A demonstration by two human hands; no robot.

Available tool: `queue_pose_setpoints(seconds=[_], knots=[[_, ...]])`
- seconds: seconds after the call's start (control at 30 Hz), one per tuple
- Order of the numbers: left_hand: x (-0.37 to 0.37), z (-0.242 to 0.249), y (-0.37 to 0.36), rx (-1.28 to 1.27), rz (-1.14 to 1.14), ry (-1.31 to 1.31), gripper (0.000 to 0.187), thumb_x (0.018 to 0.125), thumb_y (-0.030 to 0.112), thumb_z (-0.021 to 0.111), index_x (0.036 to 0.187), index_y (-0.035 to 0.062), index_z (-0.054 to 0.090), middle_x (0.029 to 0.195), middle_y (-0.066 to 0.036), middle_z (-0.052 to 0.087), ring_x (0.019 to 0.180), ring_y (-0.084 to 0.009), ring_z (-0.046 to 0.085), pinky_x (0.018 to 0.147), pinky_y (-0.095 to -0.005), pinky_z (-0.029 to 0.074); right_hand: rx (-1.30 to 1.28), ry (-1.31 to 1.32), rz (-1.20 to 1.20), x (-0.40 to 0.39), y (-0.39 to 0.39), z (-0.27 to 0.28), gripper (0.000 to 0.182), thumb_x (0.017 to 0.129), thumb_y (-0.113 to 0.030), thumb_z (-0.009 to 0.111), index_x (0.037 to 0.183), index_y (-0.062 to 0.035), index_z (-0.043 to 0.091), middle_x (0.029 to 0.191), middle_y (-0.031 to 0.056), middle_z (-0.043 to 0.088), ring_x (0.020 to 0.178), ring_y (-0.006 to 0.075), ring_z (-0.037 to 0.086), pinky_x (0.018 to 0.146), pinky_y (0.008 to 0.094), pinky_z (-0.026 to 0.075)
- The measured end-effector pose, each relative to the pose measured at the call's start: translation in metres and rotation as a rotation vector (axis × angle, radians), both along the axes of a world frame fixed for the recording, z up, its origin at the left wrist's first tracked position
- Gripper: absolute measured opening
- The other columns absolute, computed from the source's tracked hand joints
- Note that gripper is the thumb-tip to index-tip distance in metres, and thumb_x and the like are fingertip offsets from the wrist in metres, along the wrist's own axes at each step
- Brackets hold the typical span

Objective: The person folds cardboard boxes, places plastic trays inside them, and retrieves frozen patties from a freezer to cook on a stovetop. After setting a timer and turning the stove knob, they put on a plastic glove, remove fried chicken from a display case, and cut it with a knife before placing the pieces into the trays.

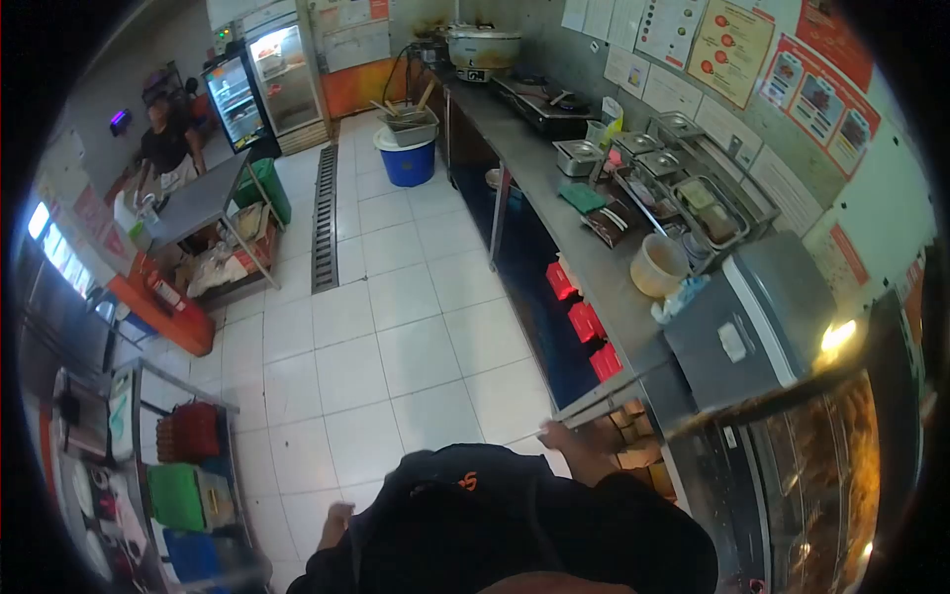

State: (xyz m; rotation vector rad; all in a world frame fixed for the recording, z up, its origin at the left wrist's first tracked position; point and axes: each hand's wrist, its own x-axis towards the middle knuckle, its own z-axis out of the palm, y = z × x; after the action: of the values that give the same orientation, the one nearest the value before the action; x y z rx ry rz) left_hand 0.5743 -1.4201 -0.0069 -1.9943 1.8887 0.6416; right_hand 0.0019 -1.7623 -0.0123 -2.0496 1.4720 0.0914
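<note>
Right hand [576, 445] is beside cartons [641, 456], presumably kept under the bench [539, 148] to spare worktop. Left hand [336, 522] hangs apart. Finger closure: cannot tell for either.

The person wore a black top [445, 540] with a small orange marking [467, 482] on the front, its shape too blurred to read. Two strap-like bands ran down the cloth. The right sleeve [648, 510] was also black and loose.
</note>
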Motion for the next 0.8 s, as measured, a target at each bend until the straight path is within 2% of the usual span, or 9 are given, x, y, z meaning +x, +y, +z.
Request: queue_pose_setpoints(seconds=[0.03, 0.1, 0.33, 0.5, 0.53, 0.57, 0.67, 0.73, 0.8], knots=[[0.003, 0.002, 0.003, 0.172, 0.396, 0.172, 0.025, 0.087, 0.034, 0.058, 0.091, 0.014, 0.072, 0.091, -0.013, 0.072, 0.089, -0.0286, 0.07, 0.075, -0.0454, 0.054, -0.13, -0.152, 0.034, 0.035, -0.056, -0.019, 0.041, 0.083, -0.032, 0.067, 0.116, -0.0085, 0.06, 0.106, 0.0199, 0.067, 0.105, 0.0363, 0.063, 0.092, 0.042, 0.05], [0.024, -0.017, -0.022, 0.248, 0.595, 0.236, 0.025, 0.086, 0.034, 0.058, 0.091, 0.0136, 0.072, 0.091, -0.013, 0.072, 0.088, -0.0296, 0.069, 0.075, -0.0459, 0.054, 0.007, -0.276, 0.037, 0.114, -0.144, 0.05, 0.038, 0.082, -0.026, 0.068, 0.113, -0.0047, 0.061, 0.102, 0.02, 0.068, 0.096, 0.0339, 0.066, 0.085, 0.0414, 0.052], [0.149, -0.033, -0.265, 0.199, 0.535, 0.231, 0.026, 0.084, 0.032, 0.057, 0.088, 0.012, 0.073, 0.088, -0.014, 0.071, 0.084, -0.0331, 0.068, 0.072, -0.0476, 0.052, -0.065, -0.497, -0.009, 0.267, -0.362, 0.119, 0.031, 0.083, -0.018, 0.065, 0.11, -0.0024, 0.063, 0.095, 0.0167, 0.069, 0.087, 0.0293, 0.067, 0.079, 0.0391, 0.053], [0.283, -0.003, -0.515, -0.119, 0.137, -0.041, 0.027, 0.083, 0.031, 0.057, 0.087, 0.0108, 0.073, 0.087, -0.015, 0.071, 0.081, -0.0356, 0.067, 0.07, -0.0489, 0.051, -0.252, -0.587, -0.232, 0.291, -0.478, 0.141, 0.018, 0.086, -0.016, 0.066, 0.1, -0.0046, 0.068, 0.085, 0.0107, 0.07, 0.077, 0.0187, 0.067, 0.07, 0.0334, 0.053], [0.303, -0.014, -0.562, -0.063, 0.206, -0.1, 0.029, 0.094, 0.024, 0.048, 0.096, 0.0107, 0.073, 0.107, -0.016, 0.069, 0.1, -0.0318, 0.066, 0.085, -0.0446, 0.052, -0.277, -0.592, -0.32, 0.292, -0.505, 0.139, 0.014, 0.086, -0.012, 0.065, 0.098, -0.0047, 0.069, 0.082, 0.0095, 0.07, 0.075, 0.0154, 0.066, 0.069, 0.0318, 0.052], [0.327, -0.008, -0.613, -0.288, 0.136, -0.076, 0.028, 0.094, 0.027, 0.051, 0.096, 0.0075, 0.072, 0.103, -0.016, 0.07, 0.097, -0.0352, 0.065, 0.085, -0.0455, 0.052, -0.316, -0.62, -0.382, 0.291, -0.535, 0.146, 0.013, 0.087, -0.01, 0.065, 0.097, -0.0042, 0.069, 0.082, 0.0087, 0.07, 0.073, 0.0145, 0.065, 0.067, 0.0306, 0.052], [0.346, 0.041, -0.751, -0.422, 0.365, 0.045, 0.023, 0.091, 0.019, 0.056, 0.099, 0.0026, 0.071, 0.103, -0.019, 0.069, 0.094, -0.0338, 0.066, 0.083, -0.0436, 0.052, -0.519, -0.804, -0.558, 0.278, -0.647, 0.166, 0.013, 0.087, -0.01, 0.065, 0.097, -0.004, 0.068, 0.081, 0.0102, 0.069, 0.072, 0.0182, 0.066, 0.068, 0.0314, 0.052], [0.333, 0.079, -0.827, -0.62, 0.75, 0.379, 0.026, 0.087, 0.022, 0.065, 0.102, 0.0003, 0.066, 0.099, -0.019, 0.069, 0.096, -0.0333, 0.065, 0.084, -0.0416, 0.052, -0.638, -0.737, -0.68, 0.261, -0.742, 0.198, 0.009, 0.088, -0.011, 0.063, 0.092, -0.0049, 0.067, 0.077, 0.0074, 0.067, 0.07, 0.0175, 0.063, 0.066, 0.0325, 0.05], [0.327, 0.08, -0.884, -0.636, 0.768, 0.414, 0.026, 0.087, 0.021, 0.066, 0.103, 0.0004, 0.066, 0.098, -0.02, 0.069, 0.096, -0.032, 0.066, 0.083, -0.0399, 0.052, -0.853, -0.677, -0.722, 0.239, -0.849, 0.236, 0.007, 0.088, -0.011, 0.062, 0.088, -0.0056, 0.065, 0.071, 0.0063, 0.062, 0.066, 0.0175, 0.06, 0.064, 0.0339, 0.047]])
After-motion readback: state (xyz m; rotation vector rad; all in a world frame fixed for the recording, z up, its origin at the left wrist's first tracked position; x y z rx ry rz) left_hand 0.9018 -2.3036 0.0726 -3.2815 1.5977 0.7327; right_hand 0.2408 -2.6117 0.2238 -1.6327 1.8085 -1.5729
